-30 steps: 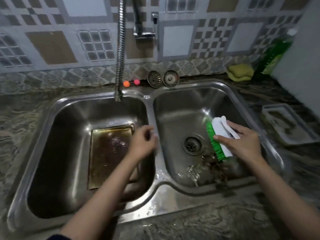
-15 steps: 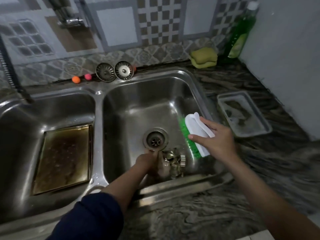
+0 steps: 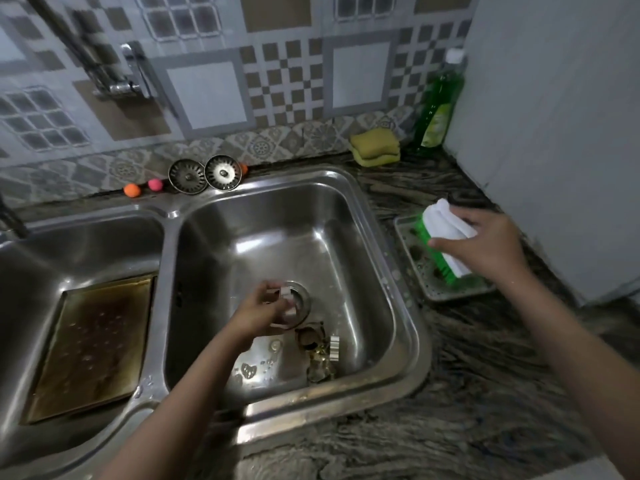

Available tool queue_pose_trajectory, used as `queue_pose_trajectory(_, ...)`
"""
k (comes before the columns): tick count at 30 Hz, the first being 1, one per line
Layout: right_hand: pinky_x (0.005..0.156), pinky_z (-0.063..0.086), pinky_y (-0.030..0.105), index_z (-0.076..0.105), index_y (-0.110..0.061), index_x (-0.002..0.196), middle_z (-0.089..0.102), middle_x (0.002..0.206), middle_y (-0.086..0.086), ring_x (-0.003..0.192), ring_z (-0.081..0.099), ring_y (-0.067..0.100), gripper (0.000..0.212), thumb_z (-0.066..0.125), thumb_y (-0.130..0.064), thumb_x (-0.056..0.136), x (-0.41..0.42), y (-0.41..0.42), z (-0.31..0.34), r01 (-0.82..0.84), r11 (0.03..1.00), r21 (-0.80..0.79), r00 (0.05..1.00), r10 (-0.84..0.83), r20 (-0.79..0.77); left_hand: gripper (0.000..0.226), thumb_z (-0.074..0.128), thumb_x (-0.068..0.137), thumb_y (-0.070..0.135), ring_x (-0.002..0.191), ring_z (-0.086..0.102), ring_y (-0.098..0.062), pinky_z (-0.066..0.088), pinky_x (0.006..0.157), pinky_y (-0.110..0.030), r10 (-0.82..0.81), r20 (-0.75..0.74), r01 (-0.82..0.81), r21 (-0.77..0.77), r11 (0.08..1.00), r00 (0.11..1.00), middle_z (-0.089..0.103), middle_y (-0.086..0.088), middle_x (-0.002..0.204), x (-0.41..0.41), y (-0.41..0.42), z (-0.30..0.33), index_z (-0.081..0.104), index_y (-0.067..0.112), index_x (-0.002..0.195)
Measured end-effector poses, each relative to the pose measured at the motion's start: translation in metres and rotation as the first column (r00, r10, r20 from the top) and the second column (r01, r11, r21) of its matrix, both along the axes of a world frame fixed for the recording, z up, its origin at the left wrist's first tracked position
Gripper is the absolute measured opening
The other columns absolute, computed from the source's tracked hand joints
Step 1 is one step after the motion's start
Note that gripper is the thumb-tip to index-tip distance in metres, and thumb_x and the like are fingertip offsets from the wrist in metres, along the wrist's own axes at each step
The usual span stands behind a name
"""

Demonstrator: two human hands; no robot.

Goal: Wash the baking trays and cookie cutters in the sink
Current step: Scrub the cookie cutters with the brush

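A stained brown baking tray [image 3: 90,344] lies flat in the left sink basin [image 3: 83,244]. Over the drain of the right basin [image 3: 311,216], my left hand [image 3: 259,311] is closed around a small metal cookie cutter [image 3: 289,303]. Several more cookie cutters [image 3: 320,348] lie in a heap on the basin floor just right of that hand. My right hand [image 3: 481,245] grips a white scrub brush with green bristles [image 3: 445,237] above a small grey tray [image 3: 440,271] on the counter to the right of the sink.
A green dish soap bottle [image 3: 438,105] and a yellow sponge [image 3: 375,147] stand at the back right by the white wall. Two sink strainers [image 3: 204,174] and small orange and pink balls [image 3: 140,188] rest on the sink's back ledge. The faucet [image 3: 117,74] is at the upper left.
My left hand went from the left basin into the right one and picked a cookie cutter off the heap. My right hand carried the brush out of the sink to over the small tray.
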State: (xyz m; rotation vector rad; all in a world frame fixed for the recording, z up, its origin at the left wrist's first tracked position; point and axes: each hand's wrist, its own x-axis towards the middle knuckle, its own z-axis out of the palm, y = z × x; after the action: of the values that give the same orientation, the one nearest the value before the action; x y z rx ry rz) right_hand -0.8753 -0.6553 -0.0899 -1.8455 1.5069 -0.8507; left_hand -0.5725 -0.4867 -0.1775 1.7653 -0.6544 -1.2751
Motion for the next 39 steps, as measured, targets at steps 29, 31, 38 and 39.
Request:
queue_pose_trajectory(29, 0.075, 0.045, 0.014, 0.064, -0.016, 0.122, 0.066, 0.112, -0.006, 0.096, 0.063, 0.007, 0.063, 0.086, -0.028, 0.064, 0.161, 0.098, -0.076, -0.270, 0.952, 0.146, 0.922, 0.212, 0.325, 0.028, 0.041, 0.097, 0.004, 0.066, 0.069, -0.022, 0.056, 0.058, -0.034, 0.215, -0.597, -0.397, -0.190, 0.898, 0.773, 0.069, -0.011, 0.090, -0.030, 0.037, 0.014, 0.053, 0.005, 0.122)
queue_pose_trajectory(31, 0.068, 0.042, 0.004, 0.065, -0.014, 0.120, 0.066, 0.111, -0.003, 0.094, 0.062, 0.008, 0.063, 0.087, -0.026, 0.063, 0.165, 0.094, -0.076, -0.218, 0.961, 0.171, 0.917, 0.141, 0.372, 0.024, 0.042, 0.097, 0.006, 0.068, 0.070, -0.023, 0.057, 0.061, -0.034, 0.255, -0.577, -0.403, -0.142, 0.904, 0.776, 0.071, -0.007, 0.087, -0.027, 0.037, 0.012, 0.057, 0.012, 0.116)
queue_pose_trajectory(38, 0.083, 0.053, 0.023, 0.064, -0.017, 0.121, 0.068, 0.111, -0.004, 0.102, 0.065, 0.011, 0.065, 0.087, -0.031, 0.061, 0.172, 0.115, -0.096, -0.312, 0.933, 0.178, 0.880, 0.214, 0.423, 0.024, 0.044, 0.095, 0.002, 0.064, 0.067, -0.018, 0.057, 0.061, -0.034, 0.282, -0.605, -0.417, -0.092, 0.904, 0.745, 0.064, -0.008, 0.086, -0.019, 0.032, 0.009, 0.058, 0.012, 0.112)
queue_pose_trajectory(39, 0.080, 0.051, 0.019, 0.064, -0.018, 0.123, 0.067, 0.113, -0.004, 0.102, 0.064, 0.011, 0.066, 0.087, -0.032, 0.062, 0.170, 0.110, -0.096, -0.304, 0.937, 0.171, 0.904, 0.227, 0.364, 0.024, 0.045, 0.095, 0.004, 0.068, 0.066, -0.019, 0.056, 0.064, -0.034, 0.275, -0.592, -0.394, -0.078, 0.916, 0.757, 0.065, -0.007, 0.087, -0.018, 0.036, 0.007, 0.060, 0.016, 0.108)
